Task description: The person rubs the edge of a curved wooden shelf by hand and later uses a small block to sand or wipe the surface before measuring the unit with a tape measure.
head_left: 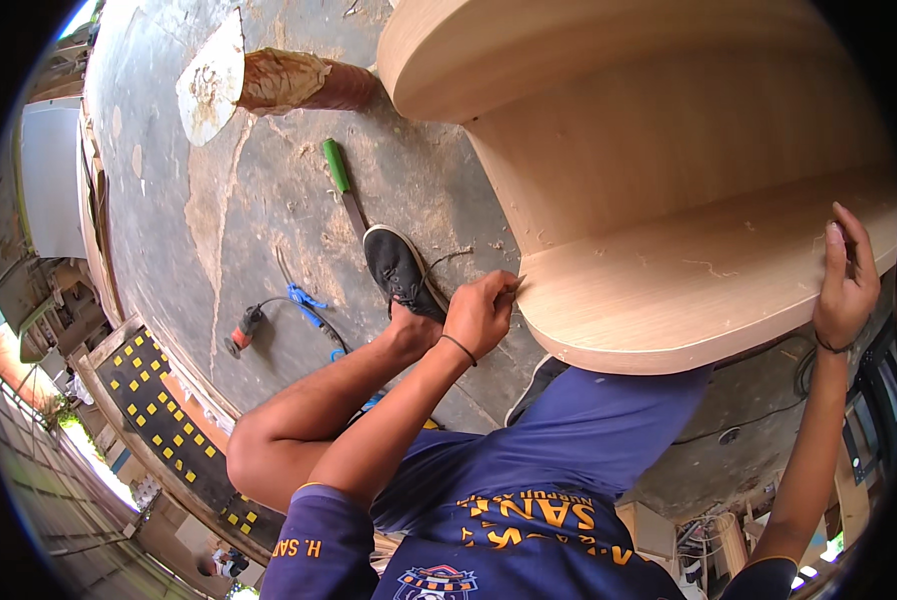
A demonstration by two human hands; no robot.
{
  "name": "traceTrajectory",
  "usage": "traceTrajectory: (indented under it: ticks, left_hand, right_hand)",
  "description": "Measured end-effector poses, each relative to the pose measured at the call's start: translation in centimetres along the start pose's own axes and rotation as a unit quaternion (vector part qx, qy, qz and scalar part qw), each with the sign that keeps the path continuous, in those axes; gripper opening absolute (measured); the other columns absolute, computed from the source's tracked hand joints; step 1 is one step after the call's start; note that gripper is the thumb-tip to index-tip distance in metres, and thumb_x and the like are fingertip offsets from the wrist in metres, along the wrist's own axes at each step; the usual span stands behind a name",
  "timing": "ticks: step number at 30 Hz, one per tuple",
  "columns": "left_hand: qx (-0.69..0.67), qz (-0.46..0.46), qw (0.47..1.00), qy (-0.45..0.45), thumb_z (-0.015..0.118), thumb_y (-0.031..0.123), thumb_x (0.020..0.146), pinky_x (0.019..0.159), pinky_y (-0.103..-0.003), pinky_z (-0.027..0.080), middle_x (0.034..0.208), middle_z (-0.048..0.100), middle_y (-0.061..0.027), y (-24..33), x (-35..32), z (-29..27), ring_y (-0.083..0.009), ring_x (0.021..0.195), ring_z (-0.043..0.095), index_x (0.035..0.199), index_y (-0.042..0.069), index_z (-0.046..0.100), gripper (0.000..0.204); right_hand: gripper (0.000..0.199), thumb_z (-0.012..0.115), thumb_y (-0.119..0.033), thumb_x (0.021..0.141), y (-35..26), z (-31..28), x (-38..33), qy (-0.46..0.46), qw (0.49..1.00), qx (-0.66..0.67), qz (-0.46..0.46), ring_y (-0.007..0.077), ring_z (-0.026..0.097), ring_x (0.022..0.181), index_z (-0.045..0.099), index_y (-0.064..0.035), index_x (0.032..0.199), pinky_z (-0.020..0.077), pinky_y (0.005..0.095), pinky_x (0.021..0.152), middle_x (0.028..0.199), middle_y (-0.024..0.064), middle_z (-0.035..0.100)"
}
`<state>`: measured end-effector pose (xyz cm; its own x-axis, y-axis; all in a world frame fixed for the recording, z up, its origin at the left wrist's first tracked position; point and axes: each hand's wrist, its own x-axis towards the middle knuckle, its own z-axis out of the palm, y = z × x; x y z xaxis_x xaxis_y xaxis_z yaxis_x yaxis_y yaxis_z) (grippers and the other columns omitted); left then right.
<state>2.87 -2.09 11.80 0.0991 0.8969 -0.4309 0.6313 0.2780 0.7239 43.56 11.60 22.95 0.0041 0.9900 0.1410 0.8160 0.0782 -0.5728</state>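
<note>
While the person crouches over a pale curved wooden shelf unit [669, 290], both hands meet its lower board. Nearest, the left hand [481, 312] pinches narrowly at the board's left tip. Across the board's long curve, the right hand [847, 280] grips its right edge. Beyond the board, a green-handled chisel [344, 185] lies on the floor [269, 230].

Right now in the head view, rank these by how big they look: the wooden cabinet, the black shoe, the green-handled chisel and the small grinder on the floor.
1. Wooden cabinet, by far the largest, though nearest the camera.
2. Black shoe and green-handled chisel look alike in length; not ranked.
3. Grinder, smallest.
</note>
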Motion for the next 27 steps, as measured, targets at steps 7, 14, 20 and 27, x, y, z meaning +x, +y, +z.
traceTrajectory:
  ticks: [7,14,20,27]
  left_hand:
    - [-0.072,-0.022,0.997,-0.007,0.059,-0.001,0.077,0.056,-0.032,0.046,0.072,0.060,-0.0153,7.3,-2.9,-2.6,-0.0227,0.061,0.060,0.093,-0.001,0.061,0.016]
    - [-0.098,0.117,0.987,0.049,0.060,-0.004,0.074,0.059,-0.036,0.047,0.077,0.058,-0.0155,8.4,-5.2,-2.5,-0.0310,0.067,0.059,0.101,0.000,0.060,0.027]
    - [-0.152,-0.165,0.965,0.139,0.064,0.008,0.079,0.066,-0.033,0.051,0.079,0.065,-0.0169,-1.8,-3.0,1.6,-0.0244,0.071,0.066,0.096,-0.003,0.064,0.020]
    - [-0.138,-0.096,0.976,0.142,0.060,0.003,0.075,0.065,-0.038,0.049,0.079,0.062,-0.0186,-0.5,-1.7,2.3,-0.0316,0.071,0.062,0.092,-0.002,0.063,0.018]
  right_hand:
    - [0.024,0.055,-0.010,0.093,0.6,-0.1,0.0,0.014,1.000,-0.006,-0.004,0.0116,0.057,0.088,0.062,0.0002,0.113,0.0448,0.0239,0.081,0.102,0.0056,0.064]
    - [0.024,0.053,-0.010,0.093,1.0,-0.6,0.0,-0.013,1.000,-0.017,0.009,0.0140,0.058,0.095,0.062,0.0010,0.113,0.0454,0.0253,0.084,0.108,0.0082,0.064]
    - [0.026,0.052,-0.013,0.095,0.8,-0.4,0.3,-0.033,0.998,-0.022,0.039,0.0142,0.058,0.095,0.061,0.0011,0.114,0.0451,0.0249,0.083,0.109,0.0081,0.063]
    - [0.028,0.051,-0.018,0.096,1.4,-0.5,0.5,-0.053,0.996,-0.040,0.052,0.0152,0.056,0.101,0.061,0.0015,0.115,0.0426,0.0270,0.089,0.111,0.0090,0.063]
